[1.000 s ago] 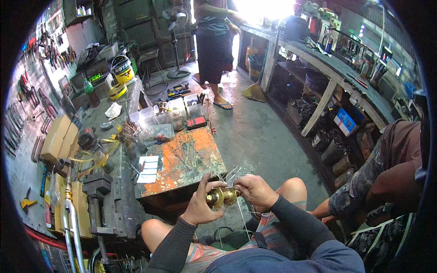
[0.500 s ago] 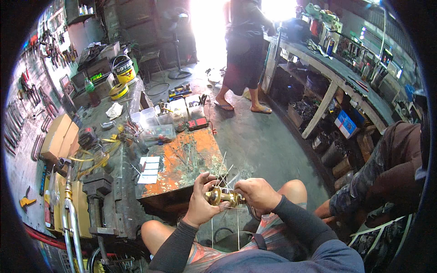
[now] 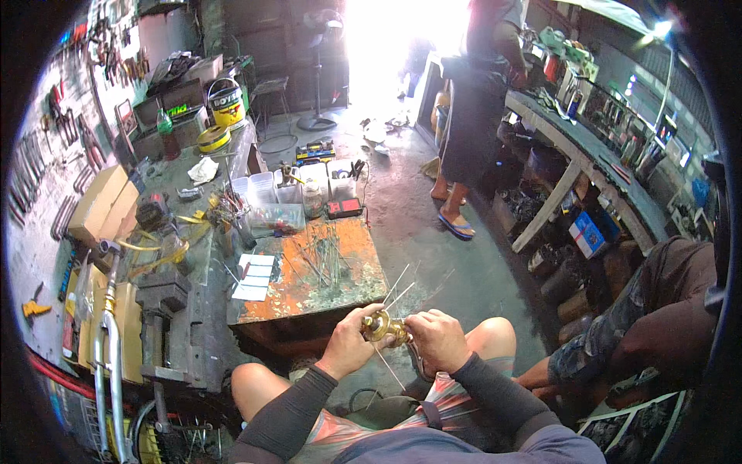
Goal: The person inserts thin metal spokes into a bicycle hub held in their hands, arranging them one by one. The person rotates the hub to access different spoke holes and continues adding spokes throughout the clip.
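A gold wheel hub [image 3: 380, 325] is held above my lap, between my two hands. The fingers of my left hand [image 3: 348, 342] wrap round its left end. At its right end, my right hand [image 3: 440, 338] is closed with thumb and forefinger pinched near the flange; the exact thing pinched is too small to make out, perhaps hidden by the fingers. Several thin metal spokes [image 3: 399, 295] stick out of the hub, some upward to the right and one down toward my lap. More loose spokes [image 3: 328, 255] lie in a heap on the worn orange tabletop [image 3: 290, 292] ahead.
Left of me stands a workbench with a vise [image 3: 164, 298]. Parts bins [image 3: 267, 218] and a white card [image 3: 253, 277] sit ahead. A co-worker [image 3: 471, 116] stands near the right bench [image 3: 568, 127]; another person's leg [image 3: 587, 325] is close on my right.
My hands and the hub have shifted slightly right, and the hub has turned so its spokes point differently. The standing co-worker has stepped toward the right bench. My view has shifted a little.
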`<control>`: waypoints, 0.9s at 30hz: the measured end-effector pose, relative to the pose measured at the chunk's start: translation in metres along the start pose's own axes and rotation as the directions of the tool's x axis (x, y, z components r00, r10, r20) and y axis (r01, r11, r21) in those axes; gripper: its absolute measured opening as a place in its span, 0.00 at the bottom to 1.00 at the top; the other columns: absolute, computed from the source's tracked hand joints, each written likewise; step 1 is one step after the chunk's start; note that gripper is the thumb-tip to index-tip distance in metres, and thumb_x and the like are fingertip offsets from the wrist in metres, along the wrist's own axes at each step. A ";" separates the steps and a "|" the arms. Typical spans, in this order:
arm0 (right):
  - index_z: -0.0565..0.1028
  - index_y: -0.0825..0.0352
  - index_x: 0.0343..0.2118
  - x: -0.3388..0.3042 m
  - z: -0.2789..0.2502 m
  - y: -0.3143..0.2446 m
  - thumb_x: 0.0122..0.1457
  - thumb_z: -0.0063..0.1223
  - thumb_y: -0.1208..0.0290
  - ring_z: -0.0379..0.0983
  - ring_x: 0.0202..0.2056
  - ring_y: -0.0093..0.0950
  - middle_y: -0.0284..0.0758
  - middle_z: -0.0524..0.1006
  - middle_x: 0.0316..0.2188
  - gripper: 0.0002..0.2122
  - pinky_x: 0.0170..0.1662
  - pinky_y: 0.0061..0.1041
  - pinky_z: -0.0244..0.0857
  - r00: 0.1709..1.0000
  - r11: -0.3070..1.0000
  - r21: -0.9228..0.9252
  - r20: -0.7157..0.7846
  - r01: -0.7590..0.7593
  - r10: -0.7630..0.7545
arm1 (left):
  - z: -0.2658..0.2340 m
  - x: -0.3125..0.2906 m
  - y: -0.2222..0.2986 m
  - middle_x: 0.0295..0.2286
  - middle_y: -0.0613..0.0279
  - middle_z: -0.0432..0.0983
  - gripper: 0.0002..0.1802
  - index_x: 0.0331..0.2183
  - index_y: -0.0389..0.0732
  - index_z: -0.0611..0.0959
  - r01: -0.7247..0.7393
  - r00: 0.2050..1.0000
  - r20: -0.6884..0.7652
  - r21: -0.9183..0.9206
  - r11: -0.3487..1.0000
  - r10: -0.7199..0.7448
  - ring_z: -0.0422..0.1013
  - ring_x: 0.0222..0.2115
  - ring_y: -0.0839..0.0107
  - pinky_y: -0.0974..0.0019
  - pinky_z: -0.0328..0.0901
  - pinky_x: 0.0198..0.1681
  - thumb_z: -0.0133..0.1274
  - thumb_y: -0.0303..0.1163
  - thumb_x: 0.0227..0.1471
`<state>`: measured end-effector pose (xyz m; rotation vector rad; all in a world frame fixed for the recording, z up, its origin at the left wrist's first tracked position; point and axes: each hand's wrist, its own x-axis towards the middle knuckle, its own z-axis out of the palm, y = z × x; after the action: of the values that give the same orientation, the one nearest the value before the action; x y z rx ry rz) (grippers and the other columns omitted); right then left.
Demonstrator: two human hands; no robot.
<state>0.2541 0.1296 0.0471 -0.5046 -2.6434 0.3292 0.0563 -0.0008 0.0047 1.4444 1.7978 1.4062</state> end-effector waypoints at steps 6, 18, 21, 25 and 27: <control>0.82 0.63 0.41 0.005 -0.001 -0.004 0.61 0.65 0.70 0.82 0.36 0.40 0.37 0.83 0.32 0.07 0.40 0.39 0.76 0.999 1.000 -0.013 -0.029 0.024 -0.024 | 0.011 -0.001 0.007 0.47 0.46 0.84 0.35 0.59 0.41 0.83 -0.064 0.998 -0.023 0.003 0.998 0.064 0.82 0.49 0.49 0.55 0.76 0.53 0.75 0.36 0.50; 0.84 0.67 0.46 0.040 0.013 -0.015 0.65 0.64 0.70 0.83 0.39 0.45 0.43 0.82 0.36 0.10 0.43 0.40 0.77 0.996 0.958 0.273 0.059 -0.083 0.069 | 0.008 -0.004 -0.006 0.42 0.47 0.84 0.31 0.58 0.43 0.84 -0.057 0.998 -0.013 0.095 0.994 0.059 0.82 0.45 0.47 0.50 0.77 0.48 0.71 0.36 0.52; 0.82 0.69 0.42 0.057 0.011 -0.024 0.65 0.62 0.73 0.81 0.39 0.47 0.44 0.81 0.35 0.07 0.44 0.40 0.75 0.999 0.931 0.363 -0.014 -0.028 0.036 | 0.005 -0.009 -0.010 0.43 0.48 0.84 0.32 0.58 0.45 0.83 -0.119 0.992 0.070 0.194 0.974 0.107 0.83 0.44 0.47 0.50 0.78 0.47 0.70 0.34 0.50; 0.78 0.71 0.39 0.107 -0.007 -0.053 0.69 0.56 0.76 0.80 0.35 0.42 0.44 0.80 0.33 0.04 0.41 0.37 0.73 0.975 0.854 0.520 -0.179 -0.022 0.134 | 0.015 -0.016 -0.014 0.45 0.51 0.83 0.33 0.57 0.47 0.82 -0.099 0.953 0.303 0.391 0.915 -0.026 0.83 0.44 0.49 0.49 0.78 0.48 0.70 0.36 0.47; 0.79 0.72 0.39 0.148 -0.011 -0.062 0.72 0.54 0.72 0.81 0.29 0.34 0.42 0.81 0.30 0.08 0.36 0.34 0.74 0.969 0.758 0.625 -0.011 -0.186 0.246 | 0.011 -0.023 -0.015 0.45 0.50 0.82 0.35 0.60 0.48 0.81 -0.074 0.956 0.291 0.378 0.923 -0.043 0.82 0.46 0.50 0.48 0.78 0.50 0.67 0.33 0.49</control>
<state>0.1160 0.1337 0.1298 -0.5749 -2.1935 1.1734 0.0668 -0.0158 -0.0185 1.7574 1.9345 0.8082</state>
